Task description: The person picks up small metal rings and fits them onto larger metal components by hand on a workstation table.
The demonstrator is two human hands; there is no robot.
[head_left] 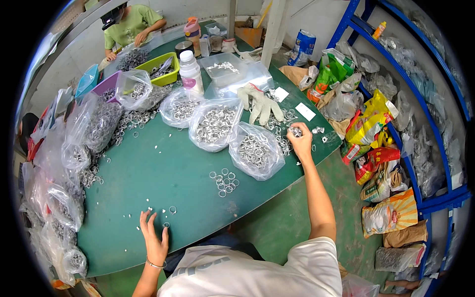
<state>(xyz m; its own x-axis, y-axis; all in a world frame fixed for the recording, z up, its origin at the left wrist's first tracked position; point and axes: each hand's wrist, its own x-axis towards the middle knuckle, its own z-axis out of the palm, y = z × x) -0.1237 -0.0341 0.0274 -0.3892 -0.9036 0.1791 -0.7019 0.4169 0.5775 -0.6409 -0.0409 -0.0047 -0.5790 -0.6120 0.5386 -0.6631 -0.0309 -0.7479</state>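
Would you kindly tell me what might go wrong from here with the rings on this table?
The right hand holds metal rings close to the edge of the green table, so some might slip to the floor.
The nearest open plastic bag could spill if knocked, mixing its contents with the loose cluster of rings.
The left hand might brush away the single ring ahead of it.

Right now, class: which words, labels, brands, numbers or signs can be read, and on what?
I won't copy wording, but print shows here:
White bottle: pink label, too small to read.
Red bag: printed characters, not quoted.
Orange-and-white sack: print too blurred.
White shirt: grey lettering, partly visible.
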